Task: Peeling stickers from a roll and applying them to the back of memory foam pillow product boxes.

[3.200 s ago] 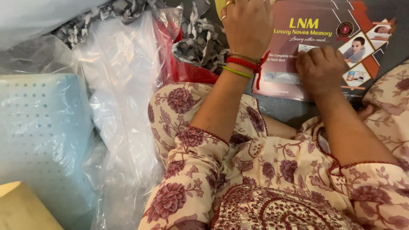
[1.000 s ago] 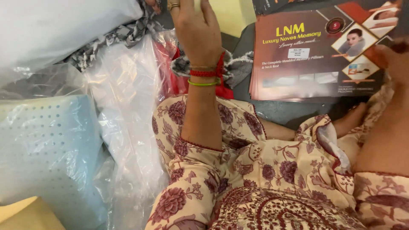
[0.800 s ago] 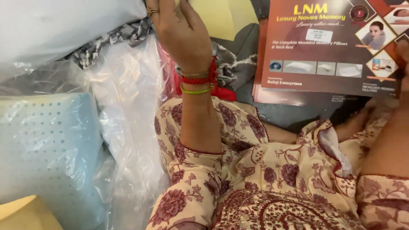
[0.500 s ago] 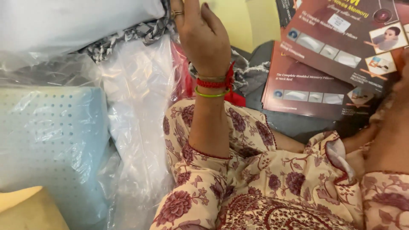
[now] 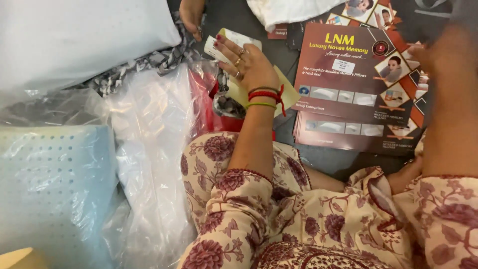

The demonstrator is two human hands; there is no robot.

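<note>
**Left hand takes a small white roll above a stack of printed cards**

The left hand (image 5: 249,62), wearing red and green bangles, reaches toward twelve o'clock and closes its fingers (image 5: 226,47) round a small white roll (image 5: 226,42), perhaps labels or tape. The grip is narrow, at the fingertips, which suits so small and light a thing. Just beyond it, at eleven o'clock, another person's hand (image 5: 191,15) comes in from the top edge, close to the same roll; whether it touches the roll cannot be told.

The right hand (image 5: 440,52) is blurred at two o'clock, over the far edge of a stack of maroon printed cards (image 5: 348,94); I cannot tell whether it is open or closed, or whether it holds a card. The cards lie flat and squared up on the dark floor (image 5: 328,159), likely kept within easy reach of that hand.

At nine o'clock a pale blue perforated foam pillow (image 5: 55,184) sits inside clear plastic wrapping (image 5: 144,149), and a white pillow (image 5: 74,40) lies above it at ten o'clock. A yellow sheet (image 5: 286,89) lies beneath the left wrist.
</note>
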